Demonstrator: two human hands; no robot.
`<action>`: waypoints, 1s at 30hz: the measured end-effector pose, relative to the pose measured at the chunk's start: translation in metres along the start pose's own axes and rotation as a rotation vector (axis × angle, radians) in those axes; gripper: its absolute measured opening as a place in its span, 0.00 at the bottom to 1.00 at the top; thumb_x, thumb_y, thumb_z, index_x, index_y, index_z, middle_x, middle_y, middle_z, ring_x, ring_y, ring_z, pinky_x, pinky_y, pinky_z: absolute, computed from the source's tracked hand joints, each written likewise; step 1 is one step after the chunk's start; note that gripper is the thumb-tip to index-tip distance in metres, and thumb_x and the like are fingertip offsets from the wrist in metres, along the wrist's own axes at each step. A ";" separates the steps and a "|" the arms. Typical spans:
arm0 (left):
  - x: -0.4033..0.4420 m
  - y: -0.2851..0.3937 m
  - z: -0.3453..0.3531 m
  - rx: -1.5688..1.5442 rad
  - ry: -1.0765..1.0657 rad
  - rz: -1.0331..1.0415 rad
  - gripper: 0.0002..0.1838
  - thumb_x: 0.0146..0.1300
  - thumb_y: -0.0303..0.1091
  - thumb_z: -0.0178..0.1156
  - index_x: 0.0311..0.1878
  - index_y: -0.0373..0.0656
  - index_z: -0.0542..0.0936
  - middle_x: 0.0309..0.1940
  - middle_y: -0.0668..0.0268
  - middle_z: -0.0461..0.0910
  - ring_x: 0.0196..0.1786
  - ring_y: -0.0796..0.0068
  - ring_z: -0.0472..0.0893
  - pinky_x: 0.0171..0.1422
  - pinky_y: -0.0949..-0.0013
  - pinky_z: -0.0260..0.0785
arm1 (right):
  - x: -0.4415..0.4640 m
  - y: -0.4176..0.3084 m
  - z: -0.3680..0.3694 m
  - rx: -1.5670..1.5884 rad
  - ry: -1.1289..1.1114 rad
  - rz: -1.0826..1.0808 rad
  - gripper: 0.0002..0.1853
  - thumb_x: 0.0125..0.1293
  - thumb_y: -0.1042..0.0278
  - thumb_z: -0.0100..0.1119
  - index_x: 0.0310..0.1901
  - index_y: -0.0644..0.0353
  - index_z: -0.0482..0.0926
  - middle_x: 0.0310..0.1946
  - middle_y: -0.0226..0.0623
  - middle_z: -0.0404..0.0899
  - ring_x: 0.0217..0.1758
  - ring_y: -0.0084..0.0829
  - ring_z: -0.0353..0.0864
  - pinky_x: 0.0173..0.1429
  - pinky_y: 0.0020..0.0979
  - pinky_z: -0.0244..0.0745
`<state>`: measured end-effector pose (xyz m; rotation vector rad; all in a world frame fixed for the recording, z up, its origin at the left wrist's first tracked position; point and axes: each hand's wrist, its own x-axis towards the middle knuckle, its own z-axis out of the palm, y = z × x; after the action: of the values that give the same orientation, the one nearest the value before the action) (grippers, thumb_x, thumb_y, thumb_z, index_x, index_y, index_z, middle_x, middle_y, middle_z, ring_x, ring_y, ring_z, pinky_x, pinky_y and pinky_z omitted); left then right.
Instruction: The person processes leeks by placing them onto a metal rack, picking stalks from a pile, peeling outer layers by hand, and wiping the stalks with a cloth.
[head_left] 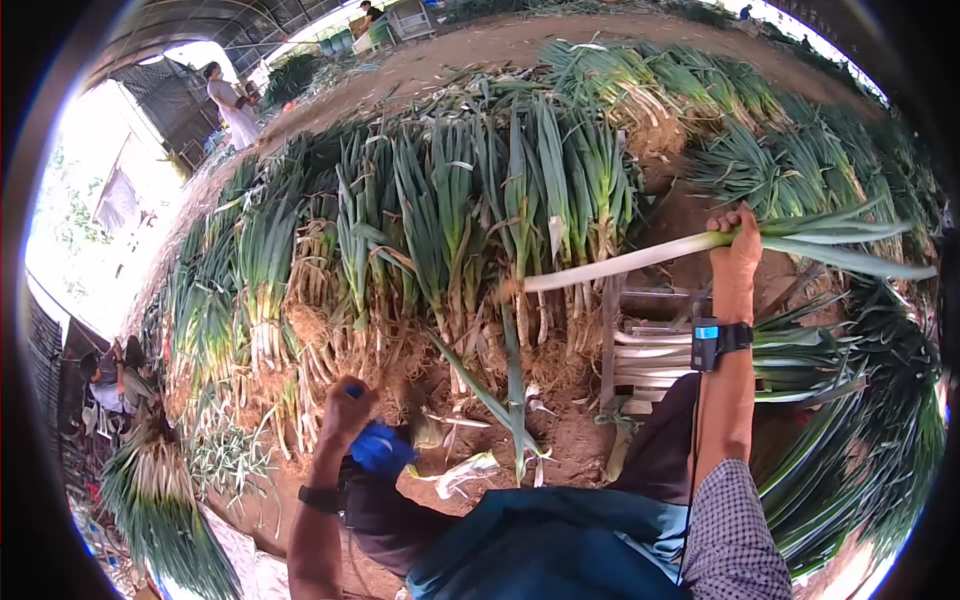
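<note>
A leek (640, 258) with a long white stem is gripped in my right hand (738, 248), its roots pointing left and its green leaves spreading right. My left hand (346, 412) is closed in a fist at the lower left. A bit of blue shows at its top, and a crumpled-looking blue thing (383, 450) lies just beside it; what the fist holds is not clear. Below the held leek, several white-stemmed leeks (650, 362) lie stacked in a low wooden frame (610, 340) by my right forearm.
Rows of unpeeled leeks with soil-covered roots (450, 210) stand and lean ahead. More leek bundles (650, 90) lie behind, and another bundle (165, 490) sits at lower left. Torn leaves (515, 390) litter the dirt floor. A person (232, 105) stands at the far left.
</note>
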<state>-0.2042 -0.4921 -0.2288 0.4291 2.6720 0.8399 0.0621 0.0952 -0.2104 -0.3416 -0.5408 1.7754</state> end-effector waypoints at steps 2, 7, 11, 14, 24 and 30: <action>-0.009 0.018 -0.002 -0.445 -0.049 0.029 0.18 0.60 0.42 0.67 0.48 0.40 0.79 0.33 0.69 0.77 0.34 0.79 0.76 0.38 0.72 0.71 | -0.008 0.012 0.007 -0.016 0.083 -0.048 0.10 0.66 0.68 0.61 0.29 0.52 0.71 0.23 0.25 0.68 0.23 0.25 0.66 0.35 0.38 0.69; -0.011 0.061 0.025 -0.887 -0.201 0.285 0.14 0.65 0.30 0.60 0.53 0.39 0.79 0.40 0.67 0.80 0.43 0.77 0.78 0.49 0.73 0.72 | -0.016 0.006 0.008 0.080 -0.044 0.076 0.04 0.60 0.75 0.58 0.35 0.60 0.74 0.30 0.37 0.75 0.34 0.37 0.76 0.54 0.50 0.74; -0.022 0.094 0.040 -0.543 0.002 0.387 0.16 0.71 0.30 0.58 0.58 0.36 0.80 0.45 0.64 0.84 0.45 0.78 0.79 0.53 0.71 0.72 | -0.049 -0.023 0.052 0.210 -0.260 0.056 0.04 0.60 0.75 0.59 0.35 0.62 0.73 0.36 0.41 0.80 0.43 0.42 0.81 0.69 0.63 0.66; -0.057 0.155 0.023 -0.325 0.256 0.655 0.17 0.74 0.33 0.56 0.60 0.34 0.78 0.45 0.60 0.84 0.45 0.77 0.81 0.53 0.71 0.73 | -0.051 -0.020 0.049 0.208 -0.253 0.033 0.04 0.62 0.77 0.58 0.35 0.64 0.72 0.34 0.40 0.78 0.43 0.41 0.81 0.71 0.61 0.68; -0.013 0.124 0.162 -1.624 -0.235 -0.032 0.16 0.78 0.45 0.50 0.49 0.41 0.77 0.44 0.61 0.81 0.45 0.70 0.83 0.47 0.66 0.80 | -0.053 0.033 0.037 0.402 -0.085 0.152 0.05 0.65 0.78 0.53 0.31 0.63 0.71 0.29 0.36 0.74 0.33 0.33 0.78 0.66 0.51 0.73; 0.027 0.197 0.171 -1.954 -0.316 0.140 0.22 0.79 0.44 0.46 0.63 0.37 0.72 0.54 0.59 0.81 0.53 0.63 0.82 0.64 0.56 0.75 | -0.101 0.075 0.072 0.362 -0.162 0.324 0.03 0.66 0.79 0.54 0.34 0.66 0.73 0.29 0.39 0.78 0.35 0.34 0.81 0.69 0.50 0.73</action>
<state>-0.1275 -0.2426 -0.2512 0.1302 0.6293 2.4189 -0.0089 -0.0299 -0.1940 -0.0317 -0.2753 2.1826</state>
